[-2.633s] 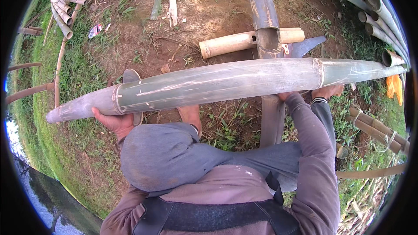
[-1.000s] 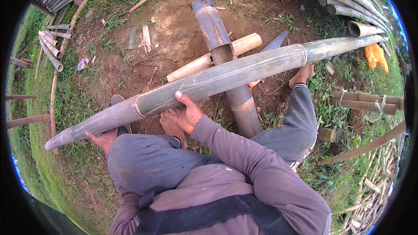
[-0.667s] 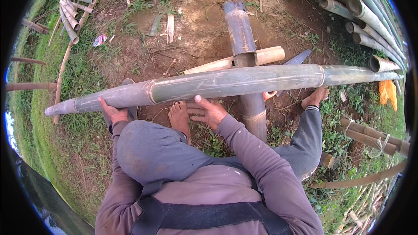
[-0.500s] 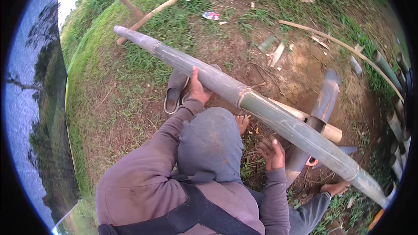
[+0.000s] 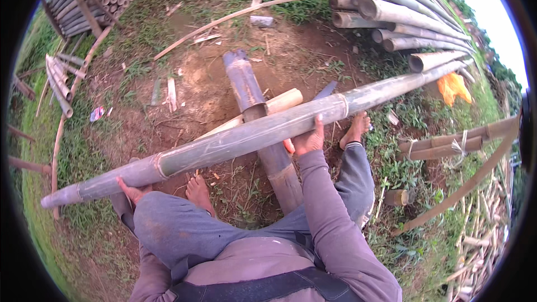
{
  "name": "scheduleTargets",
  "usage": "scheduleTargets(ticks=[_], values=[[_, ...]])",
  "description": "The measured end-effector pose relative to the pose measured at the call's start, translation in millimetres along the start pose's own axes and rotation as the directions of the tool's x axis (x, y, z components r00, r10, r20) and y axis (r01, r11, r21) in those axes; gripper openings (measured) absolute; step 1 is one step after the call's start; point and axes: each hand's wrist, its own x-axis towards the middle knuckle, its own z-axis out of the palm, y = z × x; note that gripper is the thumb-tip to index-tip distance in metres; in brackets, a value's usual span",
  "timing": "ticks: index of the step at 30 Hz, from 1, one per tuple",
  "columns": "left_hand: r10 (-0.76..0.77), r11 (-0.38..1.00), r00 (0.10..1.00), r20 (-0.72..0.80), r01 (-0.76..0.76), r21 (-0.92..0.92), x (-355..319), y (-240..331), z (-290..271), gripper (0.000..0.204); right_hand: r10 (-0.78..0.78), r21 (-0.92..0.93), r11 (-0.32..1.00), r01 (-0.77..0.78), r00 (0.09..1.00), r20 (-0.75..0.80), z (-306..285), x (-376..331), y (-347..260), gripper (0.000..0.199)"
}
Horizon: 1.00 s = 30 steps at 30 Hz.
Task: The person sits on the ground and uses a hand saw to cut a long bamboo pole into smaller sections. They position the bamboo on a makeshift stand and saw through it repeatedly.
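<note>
While the bamboo pole [image 5: 251,134] hides both palms, fingers show.

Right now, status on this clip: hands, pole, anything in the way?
Left hand under the long bamboo pole, near its thick end. Right hand gripping mid-pole. Pole crosses above the upright post and pale cross-piece.

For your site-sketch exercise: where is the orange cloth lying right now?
In the head view, the orange cloth lies on the grass at upper right, beside the far end of the long bamboo pole, below the stacked poles.

grey long sleeves, grey trousers, barefoot
</note>
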Motion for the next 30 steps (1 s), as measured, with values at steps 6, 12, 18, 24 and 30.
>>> scheduleTargets(ticks=[6, 12, 18, 24, 30], values=[[0.147, 0.972, 0.977, -0.154, -0.114, 0.204, -8, 8, 21, 0.094, 0.061, -0.024, 0.998, -0.064, 0.993, -0.1, -10, -11, -4, 0.093], [0.191, 0.945, 0.966, -0.172, -0.134, 0.3, 13, 18, 10, 0.094, 0.152, -0.419, 0.885, -0.202, 0.977, -0.15, 21, -83, 44, 0.103], [0.219, 0.944, 0.957, -0.192, -0.159, 0.288, 19, 42, -7, 0.094, 0.408, -0.747, 0.528, -0.404, 0.892, -0.194, 13, -82, 21, 0.097], [0.259, 0.941, 0.931, -0.259, -0.182, 0.285, 19, 36, -12, 0.094, 0.427, -0.892, 0.404, -0.203, 0.904, -0.013, -17, -92, 10, 0.069], [0.371, 0.908, 0.849, -0.375, -0.249, 0.337, 10, 29, -31, 0.095, -0.117, -0.997, -0.053, -0.061, 0.992, -0.055, -75, -66, 7, 0.035]])
